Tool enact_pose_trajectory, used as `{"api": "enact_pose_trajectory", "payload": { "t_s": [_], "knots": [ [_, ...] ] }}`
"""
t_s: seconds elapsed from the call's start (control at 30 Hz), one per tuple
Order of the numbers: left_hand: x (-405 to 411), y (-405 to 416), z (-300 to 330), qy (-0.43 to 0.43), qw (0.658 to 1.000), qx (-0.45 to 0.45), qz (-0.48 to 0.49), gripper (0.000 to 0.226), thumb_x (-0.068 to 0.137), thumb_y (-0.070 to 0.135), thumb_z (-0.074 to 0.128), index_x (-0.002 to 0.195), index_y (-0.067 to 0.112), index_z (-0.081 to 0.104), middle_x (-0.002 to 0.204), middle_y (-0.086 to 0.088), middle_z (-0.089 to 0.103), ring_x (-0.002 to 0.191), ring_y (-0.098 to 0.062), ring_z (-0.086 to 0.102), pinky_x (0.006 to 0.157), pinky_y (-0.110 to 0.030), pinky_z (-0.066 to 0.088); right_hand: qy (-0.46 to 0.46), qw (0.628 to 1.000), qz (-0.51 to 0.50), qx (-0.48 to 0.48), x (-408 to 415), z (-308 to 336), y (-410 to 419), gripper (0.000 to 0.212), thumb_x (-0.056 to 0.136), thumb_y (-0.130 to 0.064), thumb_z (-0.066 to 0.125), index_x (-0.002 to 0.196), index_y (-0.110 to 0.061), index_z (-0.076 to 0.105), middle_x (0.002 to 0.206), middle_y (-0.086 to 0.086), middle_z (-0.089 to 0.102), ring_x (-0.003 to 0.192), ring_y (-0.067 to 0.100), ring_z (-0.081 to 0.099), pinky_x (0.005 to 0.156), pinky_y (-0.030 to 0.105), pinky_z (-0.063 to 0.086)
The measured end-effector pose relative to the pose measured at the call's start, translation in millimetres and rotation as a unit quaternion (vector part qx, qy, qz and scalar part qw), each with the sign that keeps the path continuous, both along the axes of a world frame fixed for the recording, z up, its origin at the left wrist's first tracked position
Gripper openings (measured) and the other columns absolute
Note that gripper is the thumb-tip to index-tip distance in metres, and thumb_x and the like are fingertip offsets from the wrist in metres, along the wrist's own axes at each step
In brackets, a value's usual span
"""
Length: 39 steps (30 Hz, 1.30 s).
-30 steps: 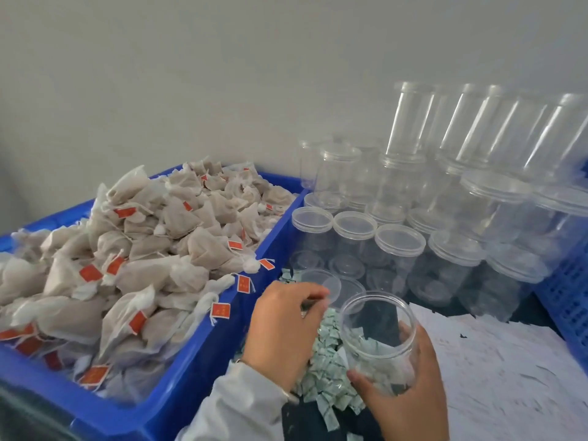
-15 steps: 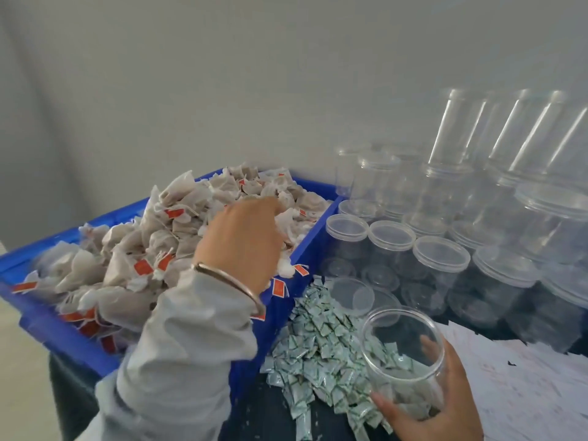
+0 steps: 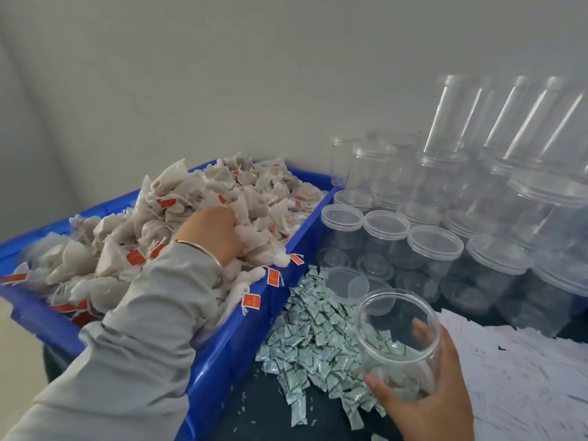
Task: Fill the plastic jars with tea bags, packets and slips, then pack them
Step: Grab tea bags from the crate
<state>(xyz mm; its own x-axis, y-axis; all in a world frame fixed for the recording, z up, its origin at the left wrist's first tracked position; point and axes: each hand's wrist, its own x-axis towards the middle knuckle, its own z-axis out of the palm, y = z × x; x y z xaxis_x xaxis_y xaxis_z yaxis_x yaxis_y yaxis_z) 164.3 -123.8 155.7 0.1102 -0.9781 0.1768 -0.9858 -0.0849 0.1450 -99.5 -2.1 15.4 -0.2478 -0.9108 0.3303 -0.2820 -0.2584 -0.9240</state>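
My right hand [image 3: 429, 396] grips an open clear plastic jar [image 3: 397, 342] above a heap of small green-and-white packets [image 3: 315, 335]. My left hand [image 3: 211, 232] reaches into a blue crate [image 3: 241, 338] heaped with white tea bags [image 3: 191, 214] that carry orange tags; its fingers are dug into the tea bags and curl round some of them. White paper slips [image 3: 521, 370] lie spread at the right.
Several clear lidded jars [image 3: 432, 246] stand stacked behind the packets, with taller stacks [image 3: 515, 122] at the back right against a grey wall. The dark tabletop [image 3: 264, 409] shows in front of the packets.
My left hand has moved from the packet heap into the tea bag crate and closed on tea bags. The jar in my right hand has stayed in place.
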Motion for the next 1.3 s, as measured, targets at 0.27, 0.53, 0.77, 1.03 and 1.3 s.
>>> {"api": "enact_pose_trajectory", "payload": {
  "t_s": [0.27, 0.53, 0.77, 1.03, 1.3],
  "knots": [
    [-19.5, 10.7, 49.3, 0.139, 0.972, -0.160, -0.103, 0.035, 0.083, 0.045, 0.062, 0.076, 0.012, 0.055, 0.070, 0.003, 0.054, 0.063, -0.014, 0.051, 0.053, -0.016, 0.030, 0.045, 0.998, 0.027, -0.020, 17.0, 13.2, -24.5, 0.110, 0.053, -0.022, 0.092, 0.130, -0.063, 0.025, 0.134, -0.015, 0.043, 0.119, -0.002, 0.047, 0.096, 0.035, 0.047],
    [-89.6, -8.7, 23.5, 0.309, 0.872, 0.107, -0.365, 0.020, 0.082, 0.025, 0.071, 0.099, 0.020, 0.063, 0.091, -0.005, 0.071, 0.075, -0.016, 0.068, 0.068, -0.026, 0.058, 0.039, 0.999, 0.002, 0.002, 31.0, 7.3, -54.4, 0.114, 0.043, -0.051, 0.086, 0.130, -0.067, 0.015, 0.133, -0.012, 0.039, 0.119, 0.008, 0.048, 0.105, 0.047, 0.041],
    [-87.6, -21.8, -18.1, 0.418, 0.816, 0.156, -0.369, 0.015, 0.079, 0.020, 0.074, 0.089, 0.028, 0.066, 0.085, 0.008, 0.071, 0.073, -0.010, 0.068, 0.070, -0.022, 0.057, 0.001, 1.000, -0.017, -0.002, 19.4, -18.3, -61.3, 0.112, 0.041, -0.059, 0.086, 0.139, -0.042, 0.034, 0.137, -0.009, 0.048, 0.127, 0.011, 0.047, 0.103, 0.041, 0.045],
    [-5.9, -62.7, -3.2, 0.120, 0.983, -0.103, -0.093, 0.024, 0.087, 0.026, 0.058, 0.110, 0.021, 0.065, 0.111, 0.003, 0.064, 0.105, -0.017, 0.057, 0.080, -0.023, 0.036, -0.062, 0.998, 0.016, 0.004, 19.0, -25.0, -57.0, 0.105, 0.042, -0.043, 0.087, 0.136, -0.044, 0.040, 0.132, -0.012, 0.051, 0.108, -0.003, 0.058, 0.080, 0.018, 0.054],
    [-5.4, -59.1, -7.1, -0.048, 0.998, -0.020, -0.044, 0.043, 0.080, 0.030, 0.060, 0.121, 0.016, 0.056, 0.122, -0.010, 0.054, 0.111, -0.030, 0.054, 0.084, -0.034, 0.043, -0.104, 0.994, 0.026, -0.002, 23.4, -27.2, -56.0, 0.095, 0.039, -0.047, 0.085, 0.118, -0.070, 0.039, 0.124, -0.033, 0.052, 0.113, 0.004, 0.058, 0.082, 0.045, 0.057]
  ]
}}
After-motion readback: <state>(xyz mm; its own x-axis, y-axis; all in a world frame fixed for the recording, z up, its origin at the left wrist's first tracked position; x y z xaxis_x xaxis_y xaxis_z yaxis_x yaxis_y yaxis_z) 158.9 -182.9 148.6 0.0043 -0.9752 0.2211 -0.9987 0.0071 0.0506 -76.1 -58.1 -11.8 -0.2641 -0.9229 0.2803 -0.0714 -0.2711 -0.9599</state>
